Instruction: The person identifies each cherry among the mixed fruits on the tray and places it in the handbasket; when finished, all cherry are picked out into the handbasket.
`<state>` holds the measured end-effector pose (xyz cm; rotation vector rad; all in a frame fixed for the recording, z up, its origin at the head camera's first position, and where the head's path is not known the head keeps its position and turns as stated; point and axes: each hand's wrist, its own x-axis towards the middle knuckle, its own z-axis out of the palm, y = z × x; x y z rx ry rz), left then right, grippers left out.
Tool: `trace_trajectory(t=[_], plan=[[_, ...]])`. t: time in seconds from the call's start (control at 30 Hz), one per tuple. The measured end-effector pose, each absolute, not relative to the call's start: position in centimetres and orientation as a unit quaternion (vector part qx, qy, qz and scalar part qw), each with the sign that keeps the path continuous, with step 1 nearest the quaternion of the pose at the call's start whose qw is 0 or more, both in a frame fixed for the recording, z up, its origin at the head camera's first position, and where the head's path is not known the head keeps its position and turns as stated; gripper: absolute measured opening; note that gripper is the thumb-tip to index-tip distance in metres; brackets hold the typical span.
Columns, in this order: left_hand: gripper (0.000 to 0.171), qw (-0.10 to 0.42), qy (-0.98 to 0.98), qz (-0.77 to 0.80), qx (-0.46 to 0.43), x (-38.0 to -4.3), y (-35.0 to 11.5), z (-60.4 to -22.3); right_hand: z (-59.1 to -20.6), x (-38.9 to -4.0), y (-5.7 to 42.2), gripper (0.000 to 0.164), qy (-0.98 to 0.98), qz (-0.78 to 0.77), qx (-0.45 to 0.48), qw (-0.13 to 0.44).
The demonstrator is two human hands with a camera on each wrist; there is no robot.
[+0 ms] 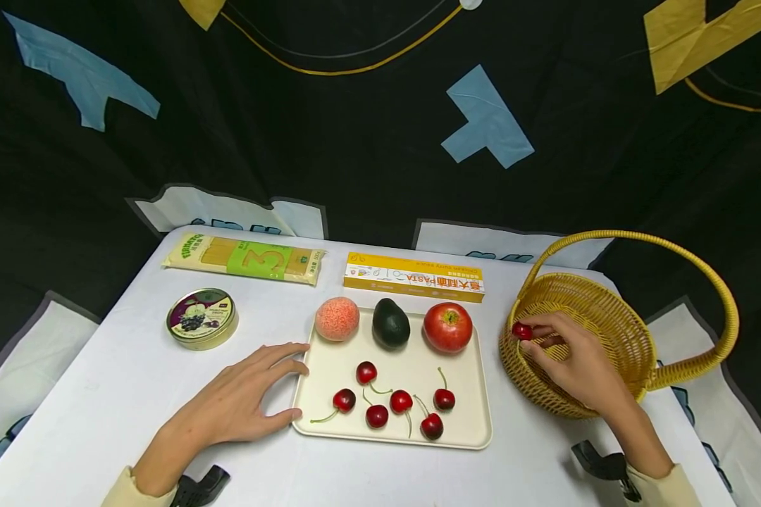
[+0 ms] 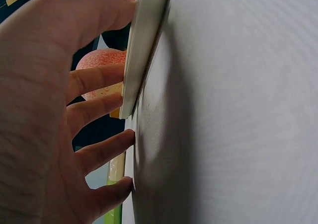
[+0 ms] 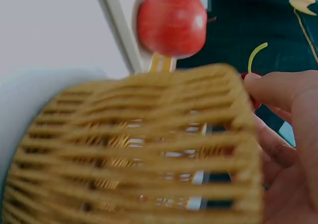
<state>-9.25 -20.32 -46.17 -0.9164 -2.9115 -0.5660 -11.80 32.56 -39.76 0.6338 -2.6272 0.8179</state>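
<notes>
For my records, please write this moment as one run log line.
right hand: pinches cherry by basket rim | left hand: touches tray edge | on tray: peach, avocado, apple, six cherries

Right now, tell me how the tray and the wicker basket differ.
The tray is off-white, smooth and shallow; the wicker basket is golden-yellow, woven and deep. The tray is rectangular with no handle; the wicker basket is rounded, with a tall arched handle. The left hand touches the tray's edge, while the right hand holds a cherry near the wicker basket's rim. Both stand on the white table.
</notes>
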Motion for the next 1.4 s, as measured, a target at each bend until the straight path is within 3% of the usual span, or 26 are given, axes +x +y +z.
trace_trajectory(t=[0.4,0.93,1.4], plan=[[0.048,0.024,-0.935,-0.189,-0.299,-9.2,-20.3,-46.1,-40.5,-13.0,34.4,0.043,-0.939,0.246,0.178,0.160],[0.048,0.015,-0.936,-0.191,-0.295,-9.2,-20.4,-46.1,-40.8,-14.8,35.5,0.032,-0.971,0.200,0.120,0.047],[0.049,0.010,-0.936,-0.191,-0.297,-9.2,-20.4,-46.1,-41.5,-15.8,36.2,0.033,-0.983,0.164,0.083,0.007]])
